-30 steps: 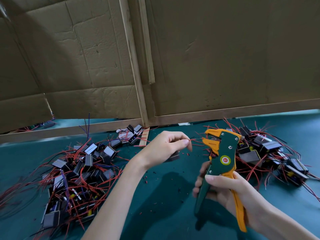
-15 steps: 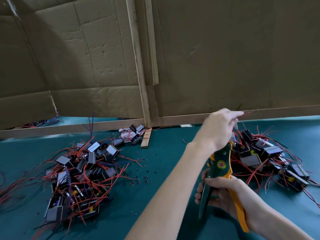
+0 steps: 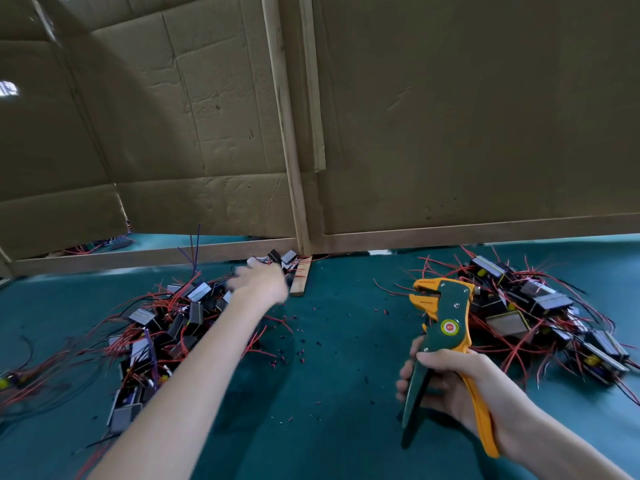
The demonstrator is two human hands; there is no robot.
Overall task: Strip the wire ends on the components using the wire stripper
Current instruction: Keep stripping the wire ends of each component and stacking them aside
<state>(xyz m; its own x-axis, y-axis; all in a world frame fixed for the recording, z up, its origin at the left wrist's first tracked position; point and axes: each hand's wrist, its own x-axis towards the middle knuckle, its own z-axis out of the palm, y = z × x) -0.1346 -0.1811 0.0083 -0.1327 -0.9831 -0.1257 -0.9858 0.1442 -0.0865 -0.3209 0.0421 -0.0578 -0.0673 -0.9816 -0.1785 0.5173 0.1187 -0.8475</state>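
My right hand (image 3: 450,386) grips the green and orange wire stripper (image 3: 446,337) by its handles, upright over the green table, jaws pointing left. Behind it on the right lies a pile of small black components with red wires (image 3: 540,313). A second, larger pile of components (image 3: 156,327) lies on the left. My left hand (image 3: 259,284) is stretched out over the far edge of the left pile and is motion-blurred. Its fingers look spread, and I see nothing in it.
A cardboard wall with wooden battens (image 3: 287,133) stands along the back of the green table (image 3: 329,393). A short wooden strip (image 3: 301,277) lies at its foot. Small bits of stripped insulation (image 3: 304,355) are scattered between the piles.
My left hand was at the stripper's jaws with a wire, then over the right pile; now it has swung across to the left pile. The right hand and stripper have barely moved.
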